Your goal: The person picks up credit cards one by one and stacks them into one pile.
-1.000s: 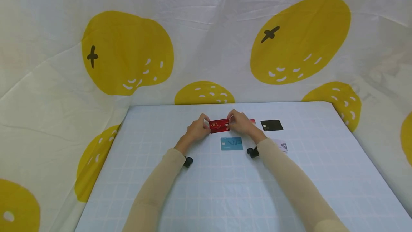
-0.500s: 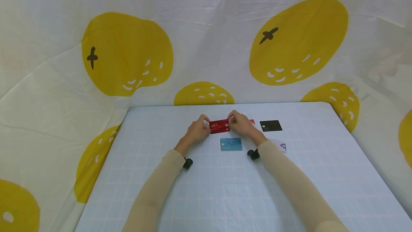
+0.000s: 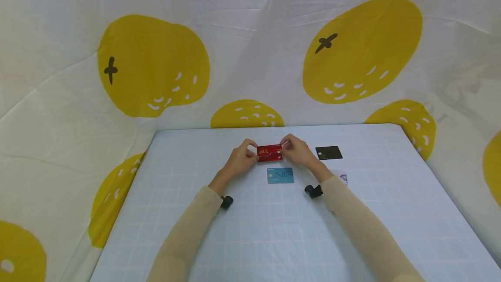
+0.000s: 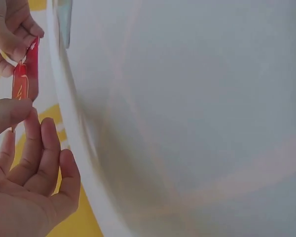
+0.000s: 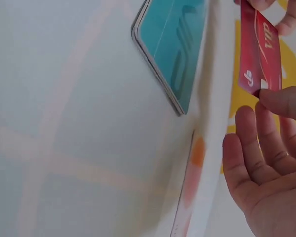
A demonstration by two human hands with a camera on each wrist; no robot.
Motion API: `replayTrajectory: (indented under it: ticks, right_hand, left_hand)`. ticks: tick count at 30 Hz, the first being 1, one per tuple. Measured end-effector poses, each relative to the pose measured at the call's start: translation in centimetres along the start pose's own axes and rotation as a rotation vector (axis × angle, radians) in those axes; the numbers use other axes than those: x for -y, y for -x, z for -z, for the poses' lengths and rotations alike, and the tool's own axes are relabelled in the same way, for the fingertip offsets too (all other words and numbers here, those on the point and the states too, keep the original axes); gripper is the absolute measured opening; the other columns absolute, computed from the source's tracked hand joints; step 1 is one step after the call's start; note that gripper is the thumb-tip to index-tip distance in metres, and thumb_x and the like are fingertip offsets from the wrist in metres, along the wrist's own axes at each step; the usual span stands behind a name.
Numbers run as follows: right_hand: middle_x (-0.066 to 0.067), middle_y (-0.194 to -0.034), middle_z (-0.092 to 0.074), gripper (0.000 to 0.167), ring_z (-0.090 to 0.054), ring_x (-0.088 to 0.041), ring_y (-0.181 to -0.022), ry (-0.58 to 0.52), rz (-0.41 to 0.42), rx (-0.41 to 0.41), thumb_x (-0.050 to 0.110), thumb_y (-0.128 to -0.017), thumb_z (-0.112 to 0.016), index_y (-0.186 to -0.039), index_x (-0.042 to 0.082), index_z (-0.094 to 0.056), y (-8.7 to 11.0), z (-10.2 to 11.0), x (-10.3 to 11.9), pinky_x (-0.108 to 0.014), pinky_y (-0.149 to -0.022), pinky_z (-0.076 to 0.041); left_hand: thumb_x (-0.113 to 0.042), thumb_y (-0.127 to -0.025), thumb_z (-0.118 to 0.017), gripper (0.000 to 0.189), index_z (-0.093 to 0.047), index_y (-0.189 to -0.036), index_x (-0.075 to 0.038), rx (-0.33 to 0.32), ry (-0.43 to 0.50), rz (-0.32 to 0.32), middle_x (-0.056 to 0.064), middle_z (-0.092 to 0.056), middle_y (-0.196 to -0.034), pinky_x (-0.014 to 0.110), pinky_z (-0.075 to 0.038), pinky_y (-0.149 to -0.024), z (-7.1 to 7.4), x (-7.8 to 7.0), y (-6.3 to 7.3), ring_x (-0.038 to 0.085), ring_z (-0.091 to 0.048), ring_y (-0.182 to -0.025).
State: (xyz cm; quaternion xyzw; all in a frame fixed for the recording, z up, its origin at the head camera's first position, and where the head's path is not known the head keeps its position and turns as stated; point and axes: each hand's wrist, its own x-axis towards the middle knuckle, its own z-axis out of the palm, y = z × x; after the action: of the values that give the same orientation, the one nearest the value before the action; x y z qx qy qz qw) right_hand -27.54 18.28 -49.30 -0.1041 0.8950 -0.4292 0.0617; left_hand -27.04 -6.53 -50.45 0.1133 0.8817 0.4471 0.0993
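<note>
A red bank-style card marked VIP (image 3: 269,153) is held by both hands, its lettering upside down in the head view. My left hand (image 3: 239,161) pinches its left end between thumb and fingers. At the other end my right hand (image 3: 300,153) pinches it near the chip; in the right wrist view the right thumb (image 5: 286,102) presses on its corner. The card is raised off the table in both wrist views. Just nearer than it lies a teal card (image 3: 280,176), which looks like a small stack in the right wrist view (image 5: 170,49).
To the right of the hands lies a black card (image 3: 329,152). A whitish card (image 3: 343,178) is partly covered by the right sleeve. An orange and pink card (image 5: 191,177) lies near the right hand. A pale checked cloth (image 3: 266,229) covers the table; a patterned sheet (image 3: 254,47) stands behind.
Both hands have shifted slightly to the right with the red card between them. The right hand now covers more of the pinkish card behind it. The other cards stay in place.
</note>
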Motion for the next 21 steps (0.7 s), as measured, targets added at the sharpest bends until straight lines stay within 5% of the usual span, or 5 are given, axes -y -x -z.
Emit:
replayTrajectory:
  ticks: [21]
  right_hand:
    - [-0.013,-0.108,-0.065,0.030,-0.062,-0.028,-0.097,-0.163,-0.051,-0.039,0.011,-0.094,-0.070,-0.121,0.002,-0.061,4.8,0.7,-0.3,-0.036,-0.083,-0.056]
  left_hand:
    - [-0.016,-0.095,-0.070,0.036,-0.056,-0.128,-0.018,0.018,0.074,-0.093,-0.004,-0.070,-0.092,0.034,-0.055,-0.086,-1.6,-0.9,3.0,0.014,-0.065,-0.086]
